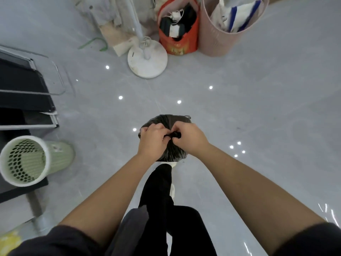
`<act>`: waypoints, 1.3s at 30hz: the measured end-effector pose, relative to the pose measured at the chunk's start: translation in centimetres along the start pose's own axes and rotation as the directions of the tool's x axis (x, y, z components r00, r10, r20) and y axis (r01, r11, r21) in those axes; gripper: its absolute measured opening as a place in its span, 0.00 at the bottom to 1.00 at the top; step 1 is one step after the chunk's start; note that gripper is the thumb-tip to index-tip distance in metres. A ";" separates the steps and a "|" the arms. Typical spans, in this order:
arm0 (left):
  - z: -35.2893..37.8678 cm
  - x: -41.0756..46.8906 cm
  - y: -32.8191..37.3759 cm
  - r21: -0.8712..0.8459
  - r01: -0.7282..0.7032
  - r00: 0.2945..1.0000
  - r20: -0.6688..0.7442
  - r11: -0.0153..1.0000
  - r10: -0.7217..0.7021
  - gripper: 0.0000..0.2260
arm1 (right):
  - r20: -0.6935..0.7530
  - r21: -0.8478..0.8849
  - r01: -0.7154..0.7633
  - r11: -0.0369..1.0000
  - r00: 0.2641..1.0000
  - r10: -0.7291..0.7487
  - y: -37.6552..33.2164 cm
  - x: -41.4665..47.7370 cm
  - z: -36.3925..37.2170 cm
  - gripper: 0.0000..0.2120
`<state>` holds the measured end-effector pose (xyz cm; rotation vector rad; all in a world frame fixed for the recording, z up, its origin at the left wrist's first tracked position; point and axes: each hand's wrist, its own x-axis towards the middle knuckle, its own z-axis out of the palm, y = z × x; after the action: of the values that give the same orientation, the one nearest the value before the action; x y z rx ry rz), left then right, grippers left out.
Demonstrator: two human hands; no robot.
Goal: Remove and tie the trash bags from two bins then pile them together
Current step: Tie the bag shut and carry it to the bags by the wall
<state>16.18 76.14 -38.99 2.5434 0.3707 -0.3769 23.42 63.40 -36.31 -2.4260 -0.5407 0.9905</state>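
Note:
A black trash bag hangs in front of me at the middle of the view, its neck gathered into a twisted knot. My left hand grips the neck from the left. My right hand pinches the knot from the right. Both hands press together on top of the bag and hide most of it. A green perforated bin stands at the left with no bag inside. A pink bin stands at the top right with a white and blue bag in it.
A white round stand base and a red bag full of items stand at the top middle. Black furniture lies along the left edge. My black trouser legs are below the bag. Grey glossy floor spreads to the right.

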 end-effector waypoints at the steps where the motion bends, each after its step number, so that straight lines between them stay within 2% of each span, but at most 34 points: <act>1: -0.1 1.1 1.2 0.006 -0.016 1.000 0.017 1.000 0.016 0.11 | -0.005 0.003 -0.011 1.000 1.000 0.011 0.8 0.1 -1.3 0.09; 9: 0.5 9.4 14.1 0.048 -0.134 0.988 0.082 0.990 0.130 0.10 | -0.087 0.040 -0.069 0.997 0.994 0.072 9.6 0.0 -12.6 0.10; 21: 5.7 20.2 37.5 0.018 -0.181 0.983 -0.011 0.983 0.181 0.10 | -0.182 0.125 -0.060 0.990 0.980 0.082 27.8 -0.8 -31.4 0.08; 35: 10.4 39.0 58.6 0.002 -0.333 0.935 0.126 0.943 0.330 0.09 | -0.181 0.230 -0.094 0.969 0.974 0.137 46.2 3.3 -52.7 0.11; 39: 11.1 44.9 64.7 0.021 -0.409 0.896 0.197 0.912 0.397 0.09 | -0.158 0.241 -0.096 0.966 0.978 0.136 51.3 4.9 -59.0 0.10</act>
<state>77.11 25.44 -32.90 2.5316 -0.2450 -0.4685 78.78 8.41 -29.71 -2.3236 -0.2101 0.8272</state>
